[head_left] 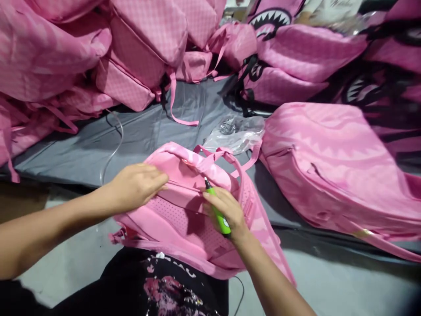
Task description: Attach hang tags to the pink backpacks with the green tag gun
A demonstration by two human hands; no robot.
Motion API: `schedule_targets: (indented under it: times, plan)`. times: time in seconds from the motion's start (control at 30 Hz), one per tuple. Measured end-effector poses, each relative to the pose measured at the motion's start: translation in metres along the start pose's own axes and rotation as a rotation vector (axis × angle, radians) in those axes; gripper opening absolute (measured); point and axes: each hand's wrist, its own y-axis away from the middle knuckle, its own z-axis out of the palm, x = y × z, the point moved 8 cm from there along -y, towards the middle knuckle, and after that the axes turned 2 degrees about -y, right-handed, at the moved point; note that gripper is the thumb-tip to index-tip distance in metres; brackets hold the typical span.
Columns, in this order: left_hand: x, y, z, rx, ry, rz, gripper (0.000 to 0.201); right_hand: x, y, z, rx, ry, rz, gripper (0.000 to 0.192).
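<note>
A pink backpack (184,219) lies back-side up in front of me, its mesh padding and top handle showing. My left hand (136,185) presses on its upper left part, fingers pinching fabric at the seam. My right hand (226,208) holds a green pen-like tool (217,210) with a dark tip that touches the backpack near the base of the handle.
Another pink backpack (332,166) lies to the right. Heaps of pink backpacks (131,48) and shark-mouth printed ones (289,48) fill the back. A crumpled clear plastic bag (235,134) lies on the grey sheet (138,136). My dark printed clothing (158,285) shows below.
</note>
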Motion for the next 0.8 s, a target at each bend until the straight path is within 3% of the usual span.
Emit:
schedule_targets:
  times: [0.1,0.17,0.3,0.4,0.47,0.63,0.8]
  plan:
    - [0.000,-0.009,-0.016,0.123,-0.062,-0.005,0.022,0.007,0.000,0.000,0.075,-0.013,0.003,0.052]
    - [0.002,-0.034,-0.010,0.143,-0.071,-0.006,0.015,0.006,0.001,0.003,0.106,0.020,0.020,0.053]
    - [-0.015,-0.092,0.045,-0.079,-0.024,-0.102,0.083,-0.006,0.007,0.016,0.163,0.068,0.134,0.047]
    - [-0.026,-0.114,0.091,-0.292,0.009,-0.080,0.104,-0.008,0.018,0.019,0.249,0.095,0.241,0.041]
    - [-0.027,-0.117,0.104,-0.344,0.019,-0.049,0.106,-0.004,0.023,0.021,0.222,0.089,0.265,0.042]
    - [-0.013,-0.109,0.096,-0.291,-0.068,0.001,0.128,0.016,0.026,0.018,0.125,-0.063,0.281,0.040]
    - [-0.006,-0.105,0.104,-0.335,-0.142,-0.034,0.122,0.038,0.033,0.017,0.133,-0.148,0.515,0.047]
